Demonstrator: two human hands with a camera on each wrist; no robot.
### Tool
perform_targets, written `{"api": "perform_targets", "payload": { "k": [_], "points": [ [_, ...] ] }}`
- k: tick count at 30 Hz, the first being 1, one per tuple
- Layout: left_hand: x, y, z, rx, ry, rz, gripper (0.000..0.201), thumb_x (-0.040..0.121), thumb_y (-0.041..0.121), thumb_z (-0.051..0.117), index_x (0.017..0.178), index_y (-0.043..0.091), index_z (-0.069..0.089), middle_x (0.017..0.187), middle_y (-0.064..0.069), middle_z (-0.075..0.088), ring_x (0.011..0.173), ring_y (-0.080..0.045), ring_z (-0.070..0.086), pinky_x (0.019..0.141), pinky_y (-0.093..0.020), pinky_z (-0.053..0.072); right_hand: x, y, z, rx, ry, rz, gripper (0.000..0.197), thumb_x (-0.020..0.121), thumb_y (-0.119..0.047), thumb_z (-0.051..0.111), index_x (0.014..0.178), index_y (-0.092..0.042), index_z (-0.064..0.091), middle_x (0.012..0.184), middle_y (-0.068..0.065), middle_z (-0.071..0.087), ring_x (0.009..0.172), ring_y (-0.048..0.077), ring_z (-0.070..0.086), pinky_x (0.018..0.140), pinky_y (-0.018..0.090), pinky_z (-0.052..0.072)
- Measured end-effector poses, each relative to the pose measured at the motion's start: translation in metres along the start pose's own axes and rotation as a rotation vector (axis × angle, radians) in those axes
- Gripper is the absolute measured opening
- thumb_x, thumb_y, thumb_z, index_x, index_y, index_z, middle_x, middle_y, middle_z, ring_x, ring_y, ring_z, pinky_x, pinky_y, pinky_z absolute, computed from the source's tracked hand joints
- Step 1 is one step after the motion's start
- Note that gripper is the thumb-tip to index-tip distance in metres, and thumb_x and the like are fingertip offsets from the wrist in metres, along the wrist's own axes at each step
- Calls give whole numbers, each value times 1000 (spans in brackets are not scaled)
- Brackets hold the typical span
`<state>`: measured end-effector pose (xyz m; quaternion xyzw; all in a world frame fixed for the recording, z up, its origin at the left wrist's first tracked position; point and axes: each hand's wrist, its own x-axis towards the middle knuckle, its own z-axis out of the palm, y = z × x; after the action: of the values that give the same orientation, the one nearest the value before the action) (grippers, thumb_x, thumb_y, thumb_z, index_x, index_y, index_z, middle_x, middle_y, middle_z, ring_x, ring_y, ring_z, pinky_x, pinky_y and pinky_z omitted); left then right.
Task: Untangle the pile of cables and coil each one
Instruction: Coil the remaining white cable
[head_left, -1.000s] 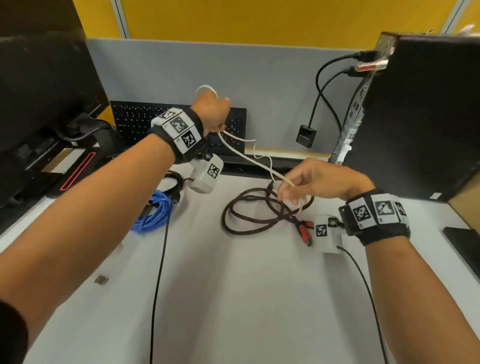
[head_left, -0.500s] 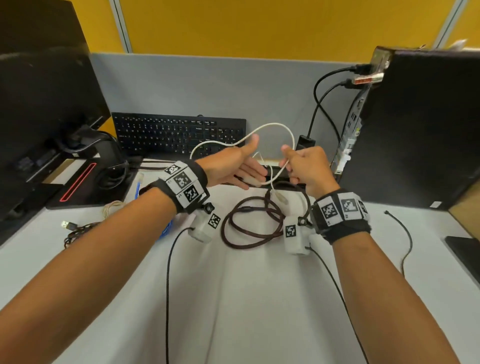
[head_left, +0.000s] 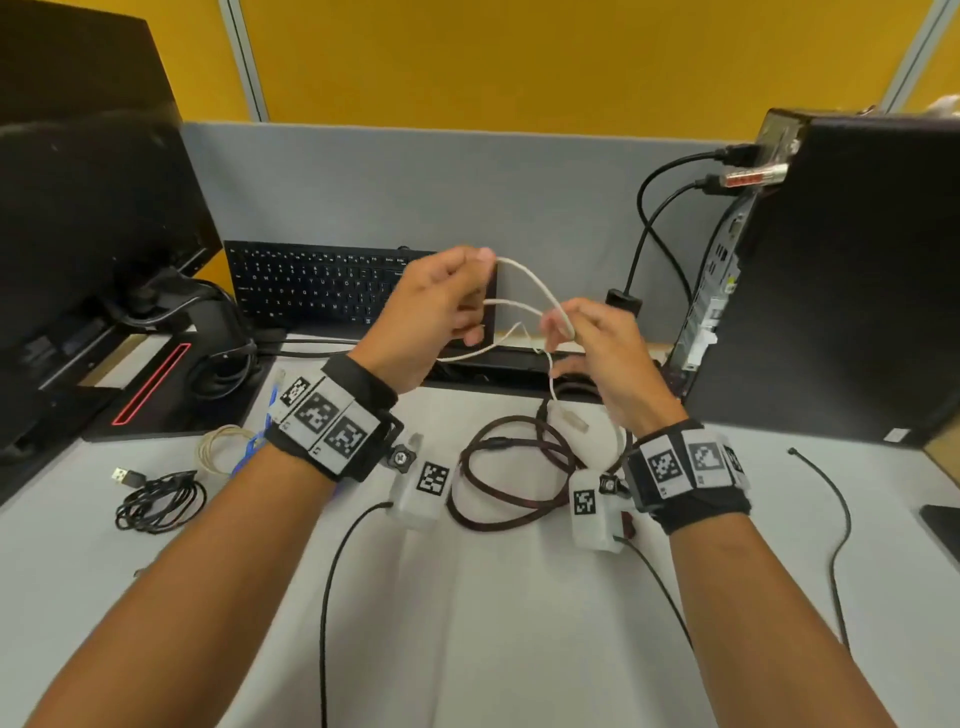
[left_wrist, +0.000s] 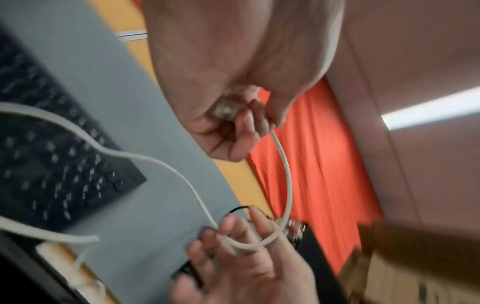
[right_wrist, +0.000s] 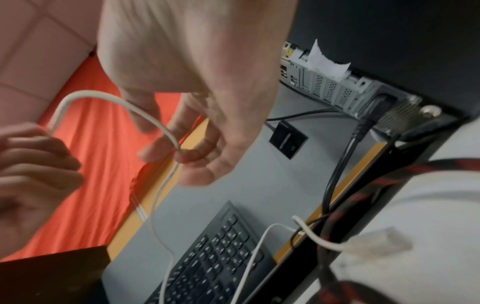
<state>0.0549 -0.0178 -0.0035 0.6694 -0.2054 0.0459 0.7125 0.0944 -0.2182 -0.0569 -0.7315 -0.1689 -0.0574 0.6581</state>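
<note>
Overhead, the white cable (head_left: 535, 291) arcs above the desk (head_left: 493, 623), its loops gripped in the left hand (head_left: 431, 322) and pinched by the right hand (head_left: 597, 343), over the maroon braided cable (head_left: 498, 467) beside a keyboard (head_left: 322, 286).

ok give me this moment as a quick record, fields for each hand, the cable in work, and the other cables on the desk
left hand: raised over the desk, grips loops of the white cable
right hand: fingers pinch the white cable
white cable: in the air between both hands, free plug end hangs near the desk
brown cable: loose loops on the desk below the hands
black cable: bundled at left, USB plug sticking out
cream cable: small coil beside the black cable
blue cable: mostly hidden behind the left wrist
</note>
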Motion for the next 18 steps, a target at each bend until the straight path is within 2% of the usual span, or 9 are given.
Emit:
{"api": "perform_targets", "payload": {
  "k": [3, 4, 6, 8, 10, 11, 14, 16, 18],
  "points": [
    [11, -7, -8, -478, 109, -72, 30, 107, 18, 36, 83, 12, 53, 55, 8, 23, 45, -7, 23, 44, -20, 31, -1, 0, 14, 93, -98, -84, 47, 101, -45, 46, 65, -23, 69, 96, 10, 63, 99, 11, 62, 92, 35, 54],
    [12, -10, -12, -619, 142, -96, 31, 106, 18, 35, 82, 12, 54, 51, 9, 22, 41, -6, 21, 40, -19, 27, 0, 2, 15, 127, -89, -127, 44, 101, -41, 46, 66, -24, 69, 98, 17, 60, 104, 16, 61, 100, 39, 51],
    [12, -16, -24, -872, 224, -130, 33, 104, 18, 35, 77, 12, 54, 47, 10, 22, 37, -6, 19, 36, -19, 21, 1, 10, 12, 229, -51, -170, 32, 102, -26, 50, 77, -18, 68, 87, 11, 65, 97, 24, 65, 104, 47, 47],
    [10, -22, -40, -1062, 303, -124, 41, 102, 15, 33, 65, 12, 49, 46, 8, 23, 38, -7, 17, 37, -19, 19, 2, 19, 6, 284, 14, -161, 21, 102, -19, 55, 86, -11, 65, 72, -3, 63, 69, 20, 62, 92, 48, 52],
    [5, -31, -58, -1189, 379, -86, 47, 99, 11, 31, 54, 14, 41, 46, 7, 23, 39, -8, 17, 40, -18, 18, 4, 27, -2, 247, 138, -145, 12, 99, -20, 64, 93, -16, 73, 69, -6, 64, 54, 13, 51, 67, 37, 53],
    [3, -34, -66, -1219, 415, -61, 45, 96, 10, 31, 52, 15, 38, 47, 7, 24, 39, -8, 19, 41, -18, 19, 5, 30, -7, 181, 225, -151, 10, 97, -21, 68, 95, -21, 77, 72, -8, 68, 55, 11, 52, 60, 29, 50],
    [2, -38, -78, -1193, 492, 5, 38, 94, 6, 29, 58, 14, 39, 51, 4, 36, 42, -9, 32, 44, -18, 33, 11, 30, -22, -159, 360, -240, 10, 91, -24, 76, 91, -33, 80, 71, -8, 71, 66, 6, 60, 64, 17, 47],
    [5, -39, -75, -1082, 485, 38, 36, 103, 9, 25, 70, 14, 41, 64, -3, 62, 55, -16, 61, 58, -27, 56, 15, 22, -21, -499, 255, -281, 6, 88, -27, 78, 89, -32, 81, 60, -4, 57, 59, 11, 51, 62, 25, 43],
    [12, -37, -62, -749, 448, 57, 32, 106, 11, 26, 78, 13, 42, 94, -19, 75, 90, -30, 75, 84, -40, 61, 19, 7, -7, -754, 49, -273, 5, 88, -30, 78, 89, -30, 82, 62, -3, 54, 62, 15, 52, 62, 29, 42]
  ]
}}
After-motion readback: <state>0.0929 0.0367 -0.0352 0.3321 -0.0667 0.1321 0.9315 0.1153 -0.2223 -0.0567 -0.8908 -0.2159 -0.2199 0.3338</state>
